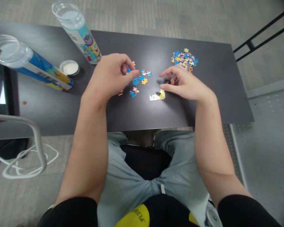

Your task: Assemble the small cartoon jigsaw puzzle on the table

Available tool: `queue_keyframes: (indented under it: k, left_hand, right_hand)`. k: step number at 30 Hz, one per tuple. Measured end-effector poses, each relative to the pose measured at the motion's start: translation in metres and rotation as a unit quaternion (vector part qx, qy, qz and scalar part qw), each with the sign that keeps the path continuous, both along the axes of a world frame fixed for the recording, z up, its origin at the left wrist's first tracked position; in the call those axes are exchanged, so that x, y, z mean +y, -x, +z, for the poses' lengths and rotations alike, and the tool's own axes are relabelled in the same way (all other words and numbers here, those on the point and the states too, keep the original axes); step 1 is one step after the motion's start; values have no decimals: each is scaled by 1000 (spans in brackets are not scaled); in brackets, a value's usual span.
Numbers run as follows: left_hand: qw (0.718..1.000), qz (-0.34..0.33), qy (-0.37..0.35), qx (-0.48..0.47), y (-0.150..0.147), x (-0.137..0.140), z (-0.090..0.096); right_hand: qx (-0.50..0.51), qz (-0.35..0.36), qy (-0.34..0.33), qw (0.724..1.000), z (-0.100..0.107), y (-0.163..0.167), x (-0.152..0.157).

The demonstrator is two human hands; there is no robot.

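Across the table (232, 94), puzzle pieces are being laid out in separate groups, seemingly so that single shapes can be told apart. Over the loose pieces (142, 78), the left hand (113, 71) is being poised with its thumb and index fingertip brought near each other and the other fingers curled under; whether a piece is being pinched there cannot be told. The loose pieces are being spread thinly, likely so that each can be seen and picked singly. By the right hand (184, 82), no piece is clearly being gripped: its fingers are being parted loosely, with the thumb lowered at the upper end of the L-shaped section (159, 96), though contact cannot be confirmed. That section is being set between the hands, toward the table's near edge, perhaps for easy reach. Beyond the right hand, the pile (185, 59) is being set apart, probably so that it is not mixed with the rest. At the left, the blue tube (46, 72) and the turquoise tube (86, 41) are being stood aside, apparently for elbow room, with the lid (70, 68) being left flat between their bases.
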State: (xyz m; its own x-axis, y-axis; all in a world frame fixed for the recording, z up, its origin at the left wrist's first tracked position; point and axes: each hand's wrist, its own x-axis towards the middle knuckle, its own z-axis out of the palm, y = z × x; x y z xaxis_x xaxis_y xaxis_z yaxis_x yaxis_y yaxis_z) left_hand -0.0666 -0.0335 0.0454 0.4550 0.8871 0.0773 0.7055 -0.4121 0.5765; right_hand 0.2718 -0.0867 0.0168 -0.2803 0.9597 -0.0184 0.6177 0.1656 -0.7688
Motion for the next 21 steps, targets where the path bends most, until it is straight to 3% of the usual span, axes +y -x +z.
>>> queue_keyframes:
  k: [7,13,21]
  left_hand:
    - [997,70,-17,-4,23,7,-2]
    - [998,42,-37,-28,29,4,2]
    - [997,56,-45,-29,40,5,-1]
  right_hand:
    - [-32,-4,0,999,7,9,2]
    - [-39,13,-23,999,7,22,6]
    - [-55,66,-50,995,7,41,11]
